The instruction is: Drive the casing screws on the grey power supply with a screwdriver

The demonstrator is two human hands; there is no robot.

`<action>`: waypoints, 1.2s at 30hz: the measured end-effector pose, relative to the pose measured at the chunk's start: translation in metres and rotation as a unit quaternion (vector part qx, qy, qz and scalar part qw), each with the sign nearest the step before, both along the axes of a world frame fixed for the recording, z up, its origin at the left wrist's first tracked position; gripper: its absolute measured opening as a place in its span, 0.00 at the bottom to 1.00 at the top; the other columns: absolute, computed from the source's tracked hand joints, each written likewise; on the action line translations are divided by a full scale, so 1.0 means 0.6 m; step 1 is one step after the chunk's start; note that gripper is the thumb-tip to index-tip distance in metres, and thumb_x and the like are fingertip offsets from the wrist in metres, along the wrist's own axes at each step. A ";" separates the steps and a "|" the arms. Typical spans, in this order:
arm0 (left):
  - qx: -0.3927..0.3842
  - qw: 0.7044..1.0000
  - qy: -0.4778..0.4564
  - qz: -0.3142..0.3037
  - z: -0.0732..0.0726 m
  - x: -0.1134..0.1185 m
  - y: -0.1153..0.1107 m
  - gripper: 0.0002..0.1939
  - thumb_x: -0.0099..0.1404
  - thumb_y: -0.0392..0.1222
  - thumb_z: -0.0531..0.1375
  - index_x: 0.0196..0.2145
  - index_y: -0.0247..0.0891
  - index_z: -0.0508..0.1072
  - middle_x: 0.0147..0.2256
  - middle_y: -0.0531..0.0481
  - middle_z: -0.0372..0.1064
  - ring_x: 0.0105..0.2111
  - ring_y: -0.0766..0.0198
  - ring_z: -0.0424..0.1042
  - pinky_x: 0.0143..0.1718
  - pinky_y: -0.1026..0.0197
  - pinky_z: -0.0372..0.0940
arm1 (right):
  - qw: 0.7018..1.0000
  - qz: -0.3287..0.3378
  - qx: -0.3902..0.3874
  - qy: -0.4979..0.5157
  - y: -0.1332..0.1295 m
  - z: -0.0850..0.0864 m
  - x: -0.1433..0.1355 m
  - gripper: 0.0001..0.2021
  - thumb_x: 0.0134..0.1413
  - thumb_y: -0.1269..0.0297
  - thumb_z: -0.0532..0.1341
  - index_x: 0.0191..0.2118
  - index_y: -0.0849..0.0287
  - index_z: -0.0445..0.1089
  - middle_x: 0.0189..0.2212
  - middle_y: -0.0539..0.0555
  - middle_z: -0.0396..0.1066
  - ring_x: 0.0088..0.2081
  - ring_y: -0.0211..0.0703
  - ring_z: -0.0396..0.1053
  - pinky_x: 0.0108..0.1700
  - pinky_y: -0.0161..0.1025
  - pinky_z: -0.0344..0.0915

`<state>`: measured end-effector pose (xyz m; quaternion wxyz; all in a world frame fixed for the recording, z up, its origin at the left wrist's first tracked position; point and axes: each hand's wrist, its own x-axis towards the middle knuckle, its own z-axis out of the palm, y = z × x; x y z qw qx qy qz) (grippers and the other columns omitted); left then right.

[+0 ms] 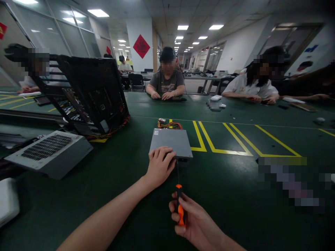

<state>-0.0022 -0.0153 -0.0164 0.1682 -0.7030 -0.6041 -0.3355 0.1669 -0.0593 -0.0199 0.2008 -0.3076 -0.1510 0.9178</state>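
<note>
A flat grey computer power supply (171,141) lies on the green table, its bundle of coloured cables (170,124) at the far side. My left hand (161,163) grips the near left edge of the power supply, fingers curled over its top. An orange and black screwdriver (180,209) is in my right hand (192,218), with the fingers wrapped round the handle. The screwdriver's thin shaft points away from me, up to the near face of the power supply. Its tip is too small to tell whether it sits in a screw.
To the left stands an open black computer case (89,94), with a grey box with a vent grille (48,150) in front of it. A white object (7,200) lies at the left edge. Yellow tape lines (230,151) mark the table (222,195). A person (167,78) sits opposite; others sit at both sides.
</note>
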 end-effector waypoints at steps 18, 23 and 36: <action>0.002 1.000 0.004 -0.004 0.002 0.001 -0.001 0.10 0.61 0.40 0.54 0.41 0.42 0.66 0.44 0.48 0.65 0.47 0.58 0.61 0.44 0.53 0.49 | 1.000 0.011 0.007 0.021 -0.004 0.000 0.002 0.11 0.52 0.61 0.58 0.40 0.60 0.63 0.29 0.53 0.68 0.27 0.36 0.66 0.24 0.30 0.55; -0.005 1.000 0.001 -0.004 0.001 0.001 0.000 0.10 0.61 0.40 0.54 0.42 0.42 0.66 0.45 0.48 0.65 0.48 0.59 0.60 0.45 0.53 0.49 | 0.999 0.006 0.023 0.028 -0.009 -0.003 0.002 0.07 0.50 0.68 0.60 0.35 0.58 0.61 0.29 0.52 0.69 0.27 0.35 0.67 0.25 0.31 0.57; -0.003 1.000 0.001 -0.003 0.003 0.001 -0.002 0.10 0.61 0.40 0.54 0.41 0.42 0.67 0.44 0.48 0.66 0.48 0.58 0.60 0.44 0.53 0.49 | 1.000 0.014 0.018 0.009 -0.010 0.006 0.001 0.15 0.49 0.58 0.60 0.42 0.58 0.61 0.29 0.53 0.69 0.31 0.40 0.69 0.26 0.33 0.60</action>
